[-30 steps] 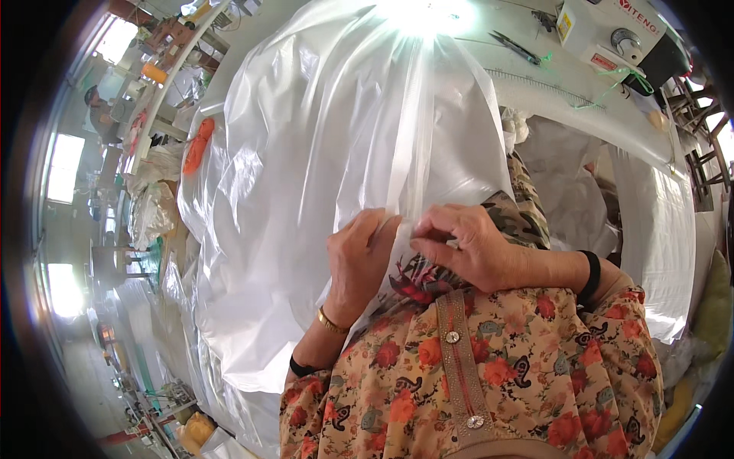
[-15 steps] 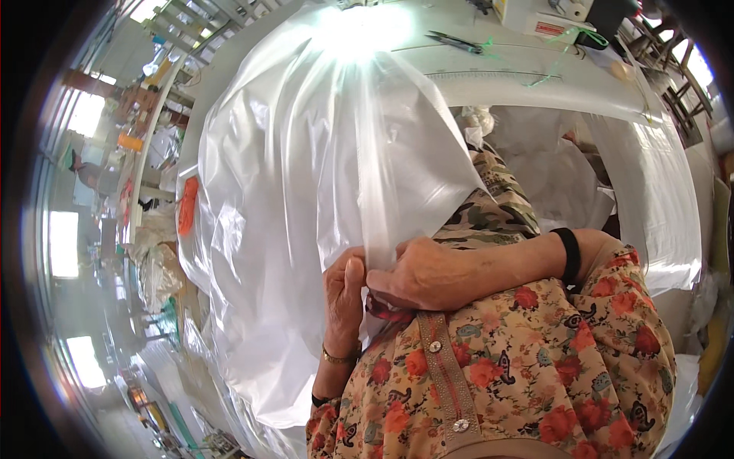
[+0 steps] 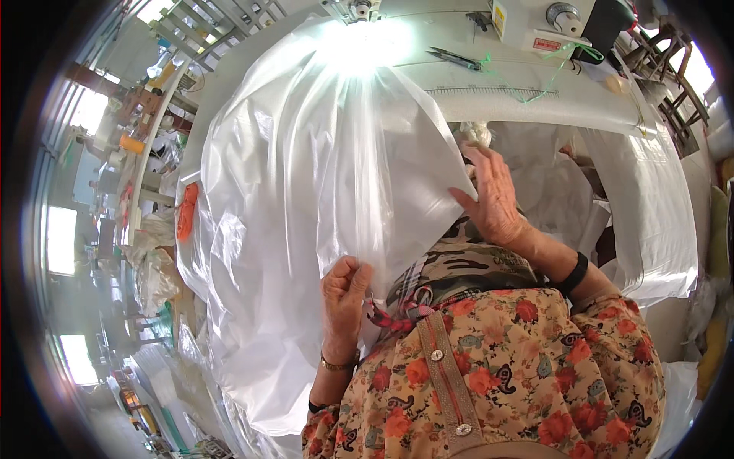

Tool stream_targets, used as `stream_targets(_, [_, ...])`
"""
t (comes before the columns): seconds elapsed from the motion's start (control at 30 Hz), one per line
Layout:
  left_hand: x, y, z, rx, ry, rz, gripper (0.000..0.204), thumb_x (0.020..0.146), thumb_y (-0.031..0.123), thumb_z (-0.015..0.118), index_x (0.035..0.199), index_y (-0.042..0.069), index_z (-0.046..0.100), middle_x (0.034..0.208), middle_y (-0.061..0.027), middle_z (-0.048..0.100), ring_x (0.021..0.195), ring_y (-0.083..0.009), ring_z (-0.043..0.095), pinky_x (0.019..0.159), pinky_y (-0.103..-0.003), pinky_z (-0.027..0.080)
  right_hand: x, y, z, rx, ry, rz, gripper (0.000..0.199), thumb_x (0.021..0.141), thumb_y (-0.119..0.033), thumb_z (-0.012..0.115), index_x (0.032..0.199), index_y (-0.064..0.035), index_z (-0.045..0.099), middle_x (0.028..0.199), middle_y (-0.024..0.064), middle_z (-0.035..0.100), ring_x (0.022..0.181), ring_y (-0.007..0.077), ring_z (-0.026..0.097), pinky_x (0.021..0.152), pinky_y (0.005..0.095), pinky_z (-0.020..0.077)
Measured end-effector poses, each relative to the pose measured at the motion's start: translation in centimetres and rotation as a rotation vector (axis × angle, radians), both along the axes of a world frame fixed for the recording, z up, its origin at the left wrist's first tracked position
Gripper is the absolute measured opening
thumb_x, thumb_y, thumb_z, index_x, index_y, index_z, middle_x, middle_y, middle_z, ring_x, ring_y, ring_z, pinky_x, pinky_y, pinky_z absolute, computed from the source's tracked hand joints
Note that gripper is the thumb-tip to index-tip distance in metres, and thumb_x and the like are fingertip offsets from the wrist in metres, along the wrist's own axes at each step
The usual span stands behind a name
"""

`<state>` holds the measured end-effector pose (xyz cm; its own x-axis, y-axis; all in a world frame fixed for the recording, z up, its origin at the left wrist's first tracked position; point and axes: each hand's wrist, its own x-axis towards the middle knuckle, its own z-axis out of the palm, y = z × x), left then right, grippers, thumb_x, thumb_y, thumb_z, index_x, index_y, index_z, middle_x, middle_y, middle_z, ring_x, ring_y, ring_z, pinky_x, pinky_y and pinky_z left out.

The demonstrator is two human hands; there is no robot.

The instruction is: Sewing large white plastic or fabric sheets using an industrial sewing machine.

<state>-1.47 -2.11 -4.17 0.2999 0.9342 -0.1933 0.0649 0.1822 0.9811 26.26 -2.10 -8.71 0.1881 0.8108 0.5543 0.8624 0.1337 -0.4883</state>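
A large, glossy white plastic sheet point(image 3: 267, 229) spreads in folds from under a bright lamp down over my lap. Its folds gather at the sewing machine's needle end point(image 3: 361, 11) at the top. My left hand point(image 3: 344, 294) is closed, pinching the lower part of the sheet between thumb and fingers. My right hand point(image 3: 493, 195) is open, fingers spread, by the sheet's right edge above my camouflage-patterned lap; whether its fingertips touch the sheet I cannot tell. A red-and-black braided cord point(image 3: 394, 321) lies at my waist near the left hand.
Black thread snips point(image 3: 455, 59) and a tangle of green thread point(image 3: 527, 93) lie on the worktable point(image 3: 428, 30), which has ruler marks along its near edge. The machine's handwheel point(image 3: 564, 18) stands top right. More white sheeting point(image 3: 650, 206) hangs at right; orange cord point(image 3: 186, 210) is at left.
My right hand has let go of the sheet beside my left hand and moved up and right, opening. My left hand stays at the sheet.
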Motion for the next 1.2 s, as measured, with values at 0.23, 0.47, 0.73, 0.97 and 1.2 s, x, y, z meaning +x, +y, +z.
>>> stream_targets(0.23, [-0.3,-0.6,-0.1,-0.079,-0.111,-0.036,0.012,0.092,0.007,0.059,0.080,0.005,0.057,0.068,0.0086,0.050,0.062,0.0008,0.041,0.055,-0.017,0.033,3.1,-2.4,-7.7,-0.260,-0.059,-0.021,0.034,0.081,-0.013,0.063,0.110,-0.0008,0.051,0.100,0.0184,0.055,0.097,0.0374,0.054,0.081,0.0466,0.0438])
stream_targets(0.47, [-0.6,-1.7,2.2,-0.023,-0.074,-0.026,0.014,0.088,0.009,0.061,0.076,0.005,0.055,0.067,0.0078,0.050,0.060,0.0008,0.040,0.052,-0.018,0.030,-0.3,-4.2,0.4,-0.055,-0.043,0.385,0.017,0.081,-0.007,0.064,0.092,-0.0004,0.052,0.084,0.0139,0.055,0.076,0.0343,0.058,0.066,0.0435,0.0489])
stream_targets(0.73, [-2.1,-1.9,1.7,0.107,0.076,-0.058,0.012,0.086,0.011,0.058,0.075,0.005,0.057,0.062,0.0046,0.053,0.054,-0.0015,0.046,0.049,-0.018,0.035,-5.6,-2.7,9.0,0.144,0.001,0.705,0.031,0.072,-0.001,0.068,0.097,-0.0025,0.049,0.084,0.0106,0.052,0.075,0.0293,0.058,0.066,0.0372,0.0504])
stream_targets(0.97, [-3.2,-1.6,3.4,0.038,-0.008,0.065,0.009,0.087,0.009,0.059,0.083,0.001,0.062,0.068,0.0027,0.060,0.056,-0.0016,0.049,0.050,-0.018,0.036,-9.8,-0.6,7.3,-0.010,0.026,0.909,0.027,0.073,-0.001,0.066,0.097,-0.0030,0.054,0.080,0.0084,0.054,0.071,0.0282,0.059,0.060,0.0371,0.0485])
stream_targets(1.2, [-4.0,-2.1,3.3,0.085,0.026,0.045,0.012,0.090,0.004,0.056,0.095,-0.003,0.064,0.075,0.0059,0.057,0.066,0.0007,0.047,0.055,-0.018,0.039,-11.1,-0.5,7.2,0.020,-0.051,0.927,0.024,0.073,-0.003,0.067,0.093,-0.0032,0.055,0.077,0.0077,0.053,0.068,0.0267,0.059,0.058,0.0367,0.0485])
